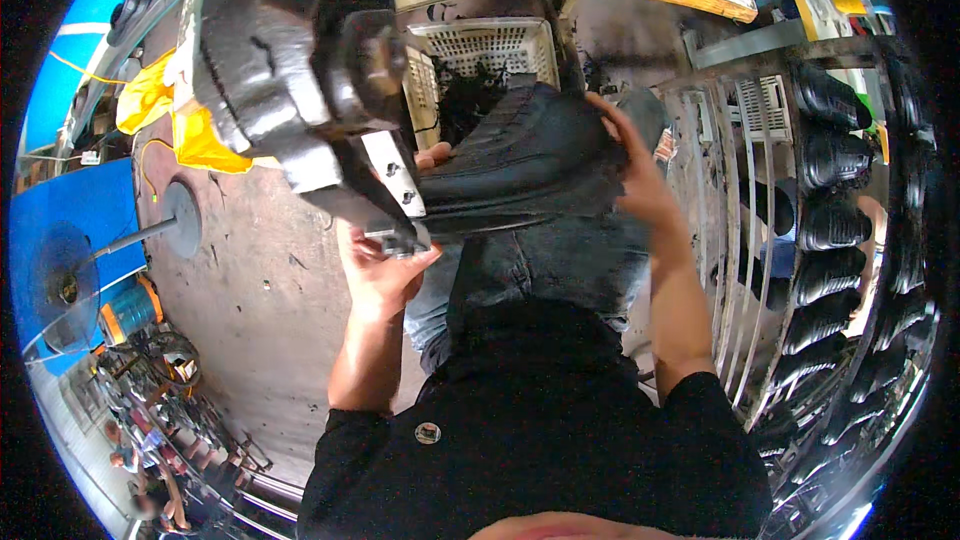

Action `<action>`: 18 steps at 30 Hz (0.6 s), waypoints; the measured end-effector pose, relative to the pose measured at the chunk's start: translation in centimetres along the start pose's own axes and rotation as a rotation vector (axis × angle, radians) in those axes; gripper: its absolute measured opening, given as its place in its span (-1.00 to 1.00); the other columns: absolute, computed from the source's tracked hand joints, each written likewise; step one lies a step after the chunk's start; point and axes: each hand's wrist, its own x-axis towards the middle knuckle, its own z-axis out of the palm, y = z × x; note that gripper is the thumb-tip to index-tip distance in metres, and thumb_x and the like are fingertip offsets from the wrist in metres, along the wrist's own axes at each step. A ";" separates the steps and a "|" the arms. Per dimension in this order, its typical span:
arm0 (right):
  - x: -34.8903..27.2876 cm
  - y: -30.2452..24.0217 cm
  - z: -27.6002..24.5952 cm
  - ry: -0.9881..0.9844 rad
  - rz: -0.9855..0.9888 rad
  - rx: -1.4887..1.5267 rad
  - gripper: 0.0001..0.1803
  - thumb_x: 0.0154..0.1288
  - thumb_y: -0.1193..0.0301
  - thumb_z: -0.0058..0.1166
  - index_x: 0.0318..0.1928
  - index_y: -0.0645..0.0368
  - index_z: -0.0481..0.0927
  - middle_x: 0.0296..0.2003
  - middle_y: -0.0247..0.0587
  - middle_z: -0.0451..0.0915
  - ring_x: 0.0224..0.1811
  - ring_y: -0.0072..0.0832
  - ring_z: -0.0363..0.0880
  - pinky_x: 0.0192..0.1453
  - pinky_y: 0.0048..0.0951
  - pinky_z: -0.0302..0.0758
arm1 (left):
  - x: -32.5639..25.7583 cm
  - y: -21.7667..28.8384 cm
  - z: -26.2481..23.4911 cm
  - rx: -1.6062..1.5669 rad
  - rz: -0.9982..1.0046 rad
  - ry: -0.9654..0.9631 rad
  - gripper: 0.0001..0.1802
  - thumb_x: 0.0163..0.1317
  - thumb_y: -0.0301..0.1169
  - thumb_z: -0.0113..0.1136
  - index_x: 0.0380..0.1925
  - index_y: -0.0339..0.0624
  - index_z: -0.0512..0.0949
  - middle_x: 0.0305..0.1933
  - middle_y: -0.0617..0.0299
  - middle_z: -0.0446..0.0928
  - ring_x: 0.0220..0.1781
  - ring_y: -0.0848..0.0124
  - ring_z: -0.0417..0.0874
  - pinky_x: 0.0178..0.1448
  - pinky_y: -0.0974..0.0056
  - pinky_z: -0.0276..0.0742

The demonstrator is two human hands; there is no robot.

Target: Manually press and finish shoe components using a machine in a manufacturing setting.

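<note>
Blocky, glossy metal machinery [265, 60] stands just beside a rounded, creased black shoe [545, 155] gripped by both hands [645, 180].

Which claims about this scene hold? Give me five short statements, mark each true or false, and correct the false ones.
1. The right hand has its fingers on the black shoe. True.
2. The left hand is resting in the lap, well away from the machine. False: the left hand is by the machine's narrow lower tip.
3. The rack on the person's right holds several dark shoes. True.
4. The crate beyond the black shoe is bright blue. False: the crate is off-white.
5. The fan stands on the person's right. False: the fan is on the left.
</note>
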 end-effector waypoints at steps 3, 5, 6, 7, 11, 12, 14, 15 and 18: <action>-0.3 -1.4 -2.1 0.097 -0.009 -0.060 0.21 -0.35 0.75 0.44 0.48 0.06 0.25 0.42 -0.29 0.33 0.49 -0.33 0.24 0.55 -0.28 0.19 | -0.2 0.1 -0.6 -0.047 -0.064 0.020 0.00 -0.04 -0.52 0.51 0.44 -0.18 0.21 0.34 -0.17 0.43 0.44 -0.16 0.38 0.52 -0.12 0.23; -0.2 -2.4 -2.9 0.125 -0.039 -0.145 0.23 -0.40 0.74 0.46 0.47 0.07 0.28 0.41 -0.28 0.35 0.47 -0.33 0.26 0.54 -0.28 0.21 | -0.3 0.2 -0.1 -0.089 -0.007 0.057 0.03 -0.01 -0.53 0.49 0.48 -0.12 0.15 0.36 -0.15 0.41 0.44 -0.09 0.40 0.48 -0.05 0.31; -0.2 -3.6 -3.2 0.139 -0.097 -0.228 0.24 -0.44 0.73 0.48 0.46 0.08 0.29 0.41 -0.27 0.36 0.46 -0.33 0.29 0.54 -0.29 0.22 | -0.9 0.1 -0.6 -0.045 -0.012 0.097 0.00 0.02 -0.54 0.45 0.48 -0.09 0.14 0.31 -0.08 0.45 0.36 0.05 0.50 0.38 0.05 0.44; -0.2 -4.8 -3.3 0.154 -0.154 -0.313 0.26 -0.48 0.71 0.50 0.45 0.09 0.30 0.40 -0.27 0.37 0.45 -0.33 0.31 0.53 -0.29 0.24 | -1.4 -0.1 -1.5 -0.047 -0.008 0.101 0.00 0.02 -0.54 0.45 0.48 -0.09 0.14 0.31 -0.08 0.45 0.36 0.05 0.50 0.38 0.05 0.44; -0.4 -9.2 -2.6 0.200 -0.268 -0.368 0.24 -0.54 0.64 0.58 0.40 0.11 0.37 0.38 -0.22 0.39 0.43 -0.30 0.35 0.52 -0.25 0.27 | -1.8 0.0 -2.1 -0.183 -0.084 0.120 -0.13 0.09 -0.57 0.39 0.42 -0.11 0.20 0.21 0.08 0.49 0.21 0.21 0.57 0.27 0.11 0.51; -0.4 -9.8 -2.5 0.208 -0.283 -0.402 0.21 -0.53 0.53 0.63 0.37 0.15 0.40 0.37 -0.17 0.39 0.42 -0.27 0.36 0.51 -0.23 0.28 | -2.3 -0.1 -2.3 -0.238 -0.121 0.182 -0.13 0.11 -0.56 0.38 0.42 -0.11 0.20 0.22 0.10 0.49 0.23 0.21 0.55 0.30 0.10 0.48; -0.2 -11.2 -2.2 0.177 -0.338 -0.475 0.20 -0.52 0.47 0.65 0.36 0.19 0.40 0.36 -0.13 0.40 0.41 -0.24 0.37 0.50 -0.21 0.27 | -3.2 -0.6 -3.4 -0.324 -0.146 0.203 -0.15 0.15 -0.53 0.37 0.43 -0.10 0.19 0.26 0.16 0.48 0.31 0.21 0.51 0.40 0.03 0.41; -0.1 -11.9 -1.9 0.141 -0.397 -0.540 0.19 -0.51 0.41 0.67 0.35 0.22 0.41 0.36 -0.10 0.40 0.40 -0.20 0.38 0.49 -0.20 0.26 | -3.4 -0.8 -3.9 -0.330 -0.144 0.204 -0.15 0.15 -0.53 0.37 0.43 -0.10 0.19 0.26 0.16 0.48 0.31 0.21 0.51 0.40 0.03 0.41; -0.1 -13.4 -0.3 0.093 -0.442 -0.482 0.16 -0.45 0.32 0.67 0.33 0.29 0.41 0.34 -0.02 0.41 0.38 -0.15 0.38 0.48 -0.17 0.25 | -4.2 -1.5 -5.3 -0.459 -0.198 0.245 -0.18 0.21 -0.49 0.36 0.45 -0.08 0.19 0.36 0.19 0.43 0.35 0.23 0.50 0.44 0.00 0.40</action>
